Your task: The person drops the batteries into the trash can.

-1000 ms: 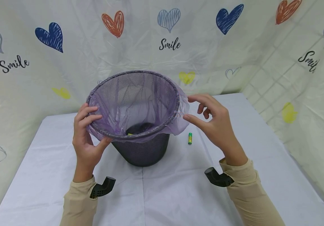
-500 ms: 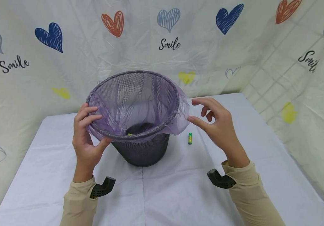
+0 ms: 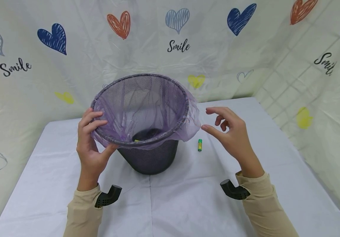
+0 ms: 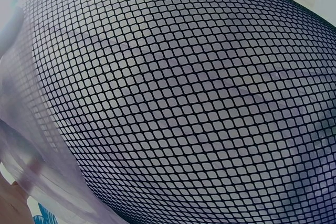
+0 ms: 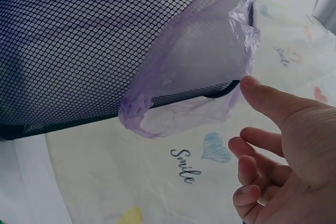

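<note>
A black mesh wastebasket (image 3: 150, 161) stands tilted on the table, lined with a thin purple bin bag (image 3: 190, 123) folded over its rim. My left hand (image 3: 90, 144) grips the rim on the left, fingers over the edge and thumb at the front. In the left wrist view the mesh wall (image 4: 184, 93) fills nearly everything. My right hand (image 3: 229, 131) is just right of the bag's overhang, thumb and forefinger spread apart with nothing between them. Seen from the right wrist, the thumb (image 5: 262, 93) comes close to the bag (image 5: 199, 56); whether it touches, I cannot tell.
A green and yellow battery (image 3: 199, 145) lies on the white tablecloth (image 3: 182, 204) right of the wastebasket. Something small and yellow (image 3: 136, 141) shows inside the basket. Behind the table hangs a curtain (image 3: 146, 56) printed with hearts.
My right hand has drawn away to the right and slightly down from the bag's edge. My left hand and the wastebasket have stayed where they were.
</note>
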`<state>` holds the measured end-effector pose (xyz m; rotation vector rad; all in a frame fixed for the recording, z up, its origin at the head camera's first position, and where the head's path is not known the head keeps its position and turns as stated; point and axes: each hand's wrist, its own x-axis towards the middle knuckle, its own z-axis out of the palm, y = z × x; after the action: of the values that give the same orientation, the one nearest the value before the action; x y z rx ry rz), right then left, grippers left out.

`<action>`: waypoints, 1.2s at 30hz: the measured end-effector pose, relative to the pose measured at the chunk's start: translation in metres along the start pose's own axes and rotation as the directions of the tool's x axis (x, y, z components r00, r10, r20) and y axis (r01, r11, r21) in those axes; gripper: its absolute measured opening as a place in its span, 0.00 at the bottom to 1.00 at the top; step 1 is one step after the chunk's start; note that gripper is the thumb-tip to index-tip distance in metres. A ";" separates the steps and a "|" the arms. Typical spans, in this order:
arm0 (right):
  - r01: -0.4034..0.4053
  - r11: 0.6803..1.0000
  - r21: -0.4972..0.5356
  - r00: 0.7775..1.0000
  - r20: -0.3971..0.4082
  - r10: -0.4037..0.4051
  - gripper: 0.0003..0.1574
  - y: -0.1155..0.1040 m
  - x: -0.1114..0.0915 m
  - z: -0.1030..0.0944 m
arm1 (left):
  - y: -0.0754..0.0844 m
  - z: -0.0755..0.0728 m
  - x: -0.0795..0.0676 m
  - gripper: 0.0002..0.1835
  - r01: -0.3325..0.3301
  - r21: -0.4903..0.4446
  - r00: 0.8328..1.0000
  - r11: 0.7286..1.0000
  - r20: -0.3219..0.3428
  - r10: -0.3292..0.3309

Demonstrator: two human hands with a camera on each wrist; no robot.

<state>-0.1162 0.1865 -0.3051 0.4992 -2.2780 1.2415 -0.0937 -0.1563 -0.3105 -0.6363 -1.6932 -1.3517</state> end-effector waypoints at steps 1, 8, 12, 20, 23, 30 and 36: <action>-0.005 1.000 0.001 1.000 0.002 0.005 0.29 0.001 -0.001 0.000 | 0.000 0.000 0.000 0.39 -0.001 -0.001 1.000 1.000 -0.001 0.001; -0.027 1.000 -0.011 0.999 0.020 0.027 0.28 0.010 -0.007 0.001 | -0.001 0.000 0.000 0.39 -0.005 -0.008 1.000 1.000 -0.004 0.005; -0.028 0.999 -0.029 0.999 0.026 0.028 0.28 0.016 -0.010 0.002 | -0.001 0.000 -0.001 0.39 -0.004 -0.008 1.000 1.000 -0.003 0.004; -0.044 0.997 -0.058 0.998 0.040 0.046 0.29 0.025 -0.015 0.003 | -0.008 -0.001 -0.003 0.39 -0.008 0.001 1.000 1.000 -0.004 0.008; -0.042 0.997 -0.062 0.998 0.044 0.045 0.29 0.029 -0.016 0.003 | -0.011 -0.002 -0.004 0.40 -0.010 0.003 1.000 1.000 -0.005 0.010; -0.034 0.995 -0.096 0.998 0.051 0.039 0.30 0.035 -0.018 0.005 | -0.015 -0.004 -0.006 0.40 -0.006 0.008 1.000 1.000 -0.003 0.006; -0.024 0.992 -0.121 0.997 0.068 0.033 0.31 0.040 -0.018 0.004 | -0.012 -0.003 -0.005 0.40 -0.003 0.013 1.000 1.000 0.001 0.003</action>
<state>-0.1236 0.2054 -0.3447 0.4747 -2.4092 1.1083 -0.0997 -0.1624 -0.3205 -0.6321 -1.6995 -1.3374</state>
